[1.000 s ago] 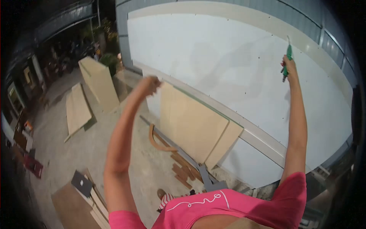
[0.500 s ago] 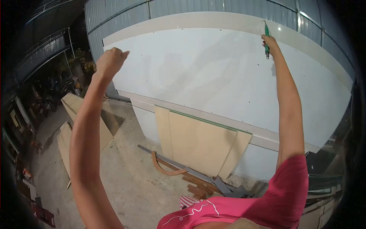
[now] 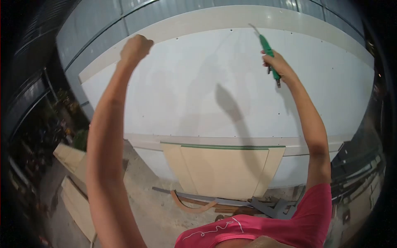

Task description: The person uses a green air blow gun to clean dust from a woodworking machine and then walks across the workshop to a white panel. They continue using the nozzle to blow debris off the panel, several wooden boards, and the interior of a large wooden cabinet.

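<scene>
Both my arms are raised toward a large white wall panel (image 3: 194, 87). My right hand (image 3: 278, 66) grips a green-handled tool (image 3: 268, 49) whose thin tip points up at the panel's top edge. My left hand (image 3: 135, 47) is closed in a fist near the panel's upper left edge; whether it holds anything I cannot tell. A pale trim strip (image 3: 215, 18) runs along the top of the panel.
Beige boards (image 3: 223, 171) lean against the wall below a white ledge. Metal bars and a curved wooden strip (image 3: 190, 205) lie on the concrete floor at their foot. More boards (image 3: 76, 194) lie at the left.
The view has swung left along the wall. My left fist has risen up to the panel's upper edge. My right hand with the green tool now appears lower, farther from the trim.
</scene>
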